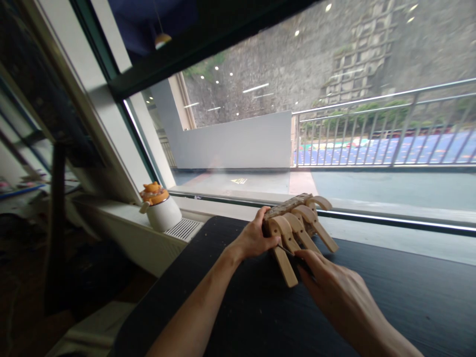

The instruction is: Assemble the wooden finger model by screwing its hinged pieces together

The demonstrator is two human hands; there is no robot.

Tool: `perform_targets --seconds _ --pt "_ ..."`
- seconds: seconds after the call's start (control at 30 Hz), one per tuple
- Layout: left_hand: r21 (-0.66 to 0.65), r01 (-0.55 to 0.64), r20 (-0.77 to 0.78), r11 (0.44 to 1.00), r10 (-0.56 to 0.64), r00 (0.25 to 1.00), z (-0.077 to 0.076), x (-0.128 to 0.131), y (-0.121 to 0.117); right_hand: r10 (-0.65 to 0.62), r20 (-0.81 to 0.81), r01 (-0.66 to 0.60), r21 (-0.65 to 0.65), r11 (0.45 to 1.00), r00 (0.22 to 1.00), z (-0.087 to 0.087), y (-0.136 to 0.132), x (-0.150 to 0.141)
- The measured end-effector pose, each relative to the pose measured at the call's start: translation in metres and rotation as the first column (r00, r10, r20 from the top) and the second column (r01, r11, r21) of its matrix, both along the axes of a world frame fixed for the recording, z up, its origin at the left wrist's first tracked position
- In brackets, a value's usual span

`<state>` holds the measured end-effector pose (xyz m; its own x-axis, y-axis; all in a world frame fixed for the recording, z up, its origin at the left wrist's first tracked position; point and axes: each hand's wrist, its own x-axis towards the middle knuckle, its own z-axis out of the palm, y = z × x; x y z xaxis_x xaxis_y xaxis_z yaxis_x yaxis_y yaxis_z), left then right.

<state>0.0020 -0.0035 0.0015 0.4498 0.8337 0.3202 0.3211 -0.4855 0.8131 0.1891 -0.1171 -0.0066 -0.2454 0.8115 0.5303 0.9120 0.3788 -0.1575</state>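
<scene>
A wooden piece [288, 225] with a rough bark-covered back and several curved, jointed wooden fingers rests on the black table. My left hand [258, 233] is closed around its left end, thumb pressed near the base of the closest finger. In my right hand [327, 277] is a thin tool [287, 250] with a narrow metal shaft, gripped low, its tip reaching the closest finger beside my left thumb. The tool's handle is mostly hidden in my fist, so I cannot tell its exact kind.
The black table [390, 297] meets a large window with a sill [409, 238] behind it. Left of the table, a white pot with an orange animal-shaped lid [161, 210] stands on a ledge by a slatted vent [184, 229]. Outside runs a metal railing [372, 129].
</scene>
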Motion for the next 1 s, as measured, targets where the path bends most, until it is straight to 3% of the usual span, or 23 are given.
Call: perform_targets --seconds 0.33,0.43,0.53,0.7,0.87,1.0 --pt "0.001 0.014 0.009 1.000 -0.014 1.000 0.001 -0.001 0.001 -0.140 -0.128 0.110 -0.215 0.970 0.982 0.004 0.006 -0.001" --pt "-0.014 0.020 0.016 1.000 -0.020 1.000 0.001 -0.001 0.001 -0.115 -0.074 0.104 -0.137 0.985 0.991 0.004 0.001 -0.004" --pt "-0.011 0.014 0.011 1.000 -0.014 1.000 0.002 0.000 0.000 -0.061 0.017 0.061 0.026 0.998 0.998 0.003 -0.002 -0.005" --pt "-0.018 0.007 0.007 1.000 -0.007 1.000 0.002 0.001 -0.001 0.039 0.154 -0.074 0.231 0.970 0.987 0.003 -0.002 -0.004" --pt "-0.008 -0.003 -0.006 1.000 0.003 1.000 0.003 0.001 -0.003 0.016 0.149 -0.045 0.187 0.981 0.989 0.003 0.000 -0.001" --pt "-0.007 -0.005 -0.008 1.000 0.005 1.000 0.004 0.001 -0.003 -0.018 0.004 0.018 0.095 0.995 1.000 0.003 0.001 0.001"
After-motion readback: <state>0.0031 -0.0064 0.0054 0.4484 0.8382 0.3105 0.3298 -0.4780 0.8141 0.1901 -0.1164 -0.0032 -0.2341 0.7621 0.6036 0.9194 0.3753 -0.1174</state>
